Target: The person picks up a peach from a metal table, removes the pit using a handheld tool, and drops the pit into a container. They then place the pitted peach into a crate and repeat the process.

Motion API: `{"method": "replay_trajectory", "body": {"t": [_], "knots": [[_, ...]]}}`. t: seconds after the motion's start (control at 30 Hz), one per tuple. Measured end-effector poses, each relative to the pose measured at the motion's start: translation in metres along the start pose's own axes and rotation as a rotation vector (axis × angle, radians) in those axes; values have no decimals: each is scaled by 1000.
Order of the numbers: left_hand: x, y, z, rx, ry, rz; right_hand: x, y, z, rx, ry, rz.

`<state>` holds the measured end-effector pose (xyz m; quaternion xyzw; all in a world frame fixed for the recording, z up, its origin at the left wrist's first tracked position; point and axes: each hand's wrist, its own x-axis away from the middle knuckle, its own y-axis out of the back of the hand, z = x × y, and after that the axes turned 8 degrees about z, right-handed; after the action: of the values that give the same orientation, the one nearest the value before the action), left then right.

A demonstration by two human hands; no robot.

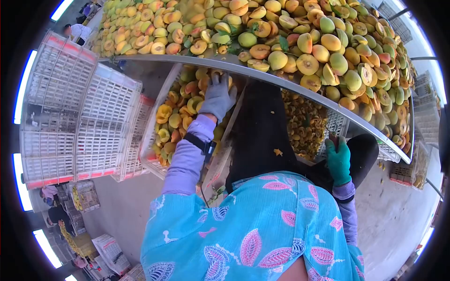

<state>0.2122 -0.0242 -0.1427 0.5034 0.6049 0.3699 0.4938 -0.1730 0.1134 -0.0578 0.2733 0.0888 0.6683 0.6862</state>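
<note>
My left hand [218, 97], in a grey glove, reaches over the far end of a white crate [149, 136] filled with yellow-orange peach halves [175, 121]. Its fingers are stretched out and a little apart, with cut fruit right at the fingertips. In a green glove, my right hand [339, 161] is closed beside my right knee. A small dark-red object [333, 139] pokes out between its thumb and fingers; I cannot tell its kind. Just ahead, a metal-edged table [211, 62] carries a large heap of whole and halved peaches [307, 64].
Under the table, between my legs, a crate holds many small brownish fruit pieces [307, 124]. Tall stacks of white plastic crates [61, 107] stand at the left. More crates [410, 171] are at the right. Other people [78, 33] are farther off at the left.
</note>
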Motion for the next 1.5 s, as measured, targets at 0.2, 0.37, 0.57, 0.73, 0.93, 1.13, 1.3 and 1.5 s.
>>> {"method": "replay_trajectory", "body": {"t": [0.2, 0.37, 0.57, 0.73, 0.93, 1.13, 1.3, 1.5], "knots": [[-22, -52, 14, 69, -322, 179, 1, -7, 9, -125, -226, 64], [-31, -67, 15, -107, -220, 441, -12, -25, 13, 22, -26, 78], [-29, 103, -39, -195, 45, 575, -20, -8, 22, 176, 249, 17], [-90, 107, -166, -111, -250, 279, -27, -7, 42, 78, 260, 82], [-125, 117, -144, 575, 26, 587, -25, 5, 73, -77, 402, -85], [-51, 114, -180, 702, -716, 235, -40, -28, 98, -96, 523, -59], [-34, 92, -216, 1071, -295, 226, -29, -21, 96, -89, 439, -97], [-17, 113, -234, 701, -366, 139, -33, -31, 91, -47, 425, -180]]}}
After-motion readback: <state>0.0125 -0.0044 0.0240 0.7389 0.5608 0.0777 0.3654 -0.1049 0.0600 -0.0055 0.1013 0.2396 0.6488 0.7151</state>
